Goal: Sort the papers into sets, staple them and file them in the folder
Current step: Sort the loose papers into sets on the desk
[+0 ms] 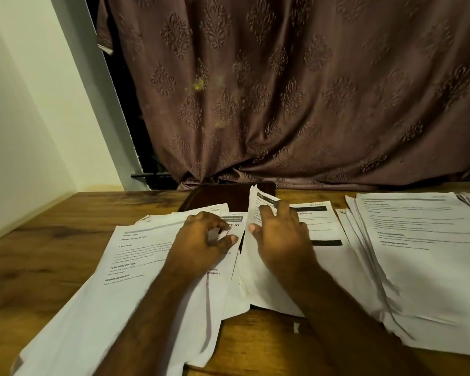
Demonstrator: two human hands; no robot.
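Folder [217, 195] mostly buried under papers [158, 256]; right stack [423, 256] cut by frame edge; small print blurred, unreadable.
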